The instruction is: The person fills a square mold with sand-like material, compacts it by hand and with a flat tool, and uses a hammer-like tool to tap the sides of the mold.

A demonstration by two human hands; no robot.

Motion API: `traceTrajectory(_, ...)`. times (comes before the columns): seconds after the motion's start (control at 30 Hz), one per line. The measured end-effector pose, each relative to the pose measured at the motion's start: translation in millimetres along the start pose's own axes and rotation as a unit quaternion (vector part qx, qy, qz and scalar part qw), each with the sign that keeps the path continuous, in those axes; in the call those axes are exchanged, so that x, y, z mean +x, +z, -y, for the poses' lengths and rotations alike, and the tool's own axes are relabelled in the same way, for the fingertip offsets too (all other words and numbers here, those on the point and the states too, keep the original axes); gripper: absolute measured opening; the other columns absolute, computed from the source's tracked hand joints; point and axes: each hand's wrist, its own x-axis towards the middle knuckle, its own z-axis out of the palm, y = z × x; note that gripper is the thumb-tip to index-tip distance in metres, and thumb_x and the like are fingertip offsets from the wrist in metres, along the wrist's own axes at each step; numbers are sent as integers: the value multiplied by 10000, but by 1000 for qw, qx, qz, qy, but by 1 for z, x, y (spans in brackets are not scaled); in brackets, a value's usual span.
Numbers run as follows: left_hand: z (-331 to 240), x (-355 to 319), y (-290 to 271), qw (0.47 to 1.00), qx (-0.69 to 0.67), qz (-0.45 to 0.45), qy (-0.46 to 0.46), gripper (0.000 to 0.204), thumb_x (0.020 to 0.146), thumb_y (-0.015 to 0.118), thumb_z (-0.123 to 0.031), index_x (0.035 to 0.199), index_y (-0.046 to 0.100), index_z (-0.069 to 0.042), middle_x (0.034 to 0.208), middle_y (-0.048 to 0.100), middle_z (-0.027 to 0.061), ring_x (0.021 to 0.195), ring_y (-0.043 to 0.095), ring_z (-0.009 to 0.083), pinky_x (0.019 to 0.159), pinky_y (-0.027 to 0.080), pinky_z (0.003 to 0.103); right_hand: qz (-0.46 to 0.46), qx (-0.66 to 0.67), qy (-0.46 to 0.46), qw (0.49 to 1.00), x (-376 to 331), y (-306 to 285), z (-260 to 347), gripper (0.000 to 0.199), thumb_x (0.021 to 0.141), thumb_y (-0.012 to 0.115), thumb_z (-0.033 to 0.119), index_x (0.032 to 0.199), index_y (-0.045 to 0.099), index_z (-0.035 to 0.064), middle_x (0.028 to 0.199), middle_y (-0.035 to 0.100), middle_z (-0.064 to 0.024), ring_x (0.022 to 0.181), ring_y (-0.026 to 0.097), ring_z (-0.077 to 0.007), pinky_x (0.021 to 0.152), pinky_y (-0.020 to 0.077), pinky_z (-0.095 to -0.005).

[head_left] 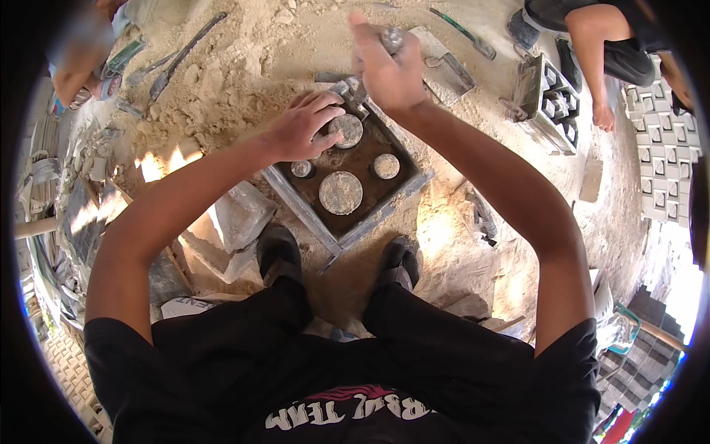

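Note:
Between my feet stands a square metal mould frame point(299, 209), turned cornerwise, with dark material inside. Two larger round pale discs stand in it, a far one point(345, 131) and a near one point(341, 193). Two smaller round discs sit at the left point(301, 169) and right point(386, 166). My left hand point(307, 126) lies over the far left edge, fingers spread, fingertips at the far disc. Above the far corner, my right hand point(390, 70) is raised and wrapped round a grey metal tool point(392, 37); its rounded end shows, the rest is mostly hidden.
Loose sandy material point(222, 81) spreads beyond the frame. A trowel point(457, 72) lies far right, near a metal mould with dark openings point(558, 103). Other people sit at far left and far right. A broken slab point(240, 214) lies by my left foot; patterned blocks point(665, 148) are stacked right.

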Motion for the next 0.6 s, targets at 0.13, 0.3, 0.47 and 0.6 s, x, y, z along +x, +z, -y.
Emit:
traceTrajectory(0.13,0,-8,-3,1000,24,4,16,500,867,657,-312,1256,541,-21,1318,491,141,1299,413,332,1095,327,439,12,-14,43,999,-4,-1,14,502,937,626,325,528,467,81,511,431,54,479,369,-58,449,309,-299)
traceTrajectory(0.3,-7,-13,0,1000,6,-1,7,564,863,658,-292,1332,481,-33,1374,451,135,1342,379,329,1108,313,440,80,5,42,996,-27,-34,41,545,999,504,284,505,348,113,459,341,9,415,294,-101,426,218,-297)
traceTrajectory(0.47,-4,-17,-1,1000,11,-1,15,541,882,635,-279,1336,472,-34,1378,448,136,1351,375,324,1104,322,439,115,-16,8,993,-47,-56,41,526,1002,417,226,498,309,121,451,312,-10,406,246,-115,415,189,-300)
traceTrajectory(0.6,-3,-13,2,1000,-14,-18,13,438,935,567,-269,1282,509,-8,1336,476,149,1321,409,325,1093,336,438,177,71,-15,982,-37,-56,38,435,968,536,200,560,499,56,485,462,9,447,374,-70,459,329,-267)
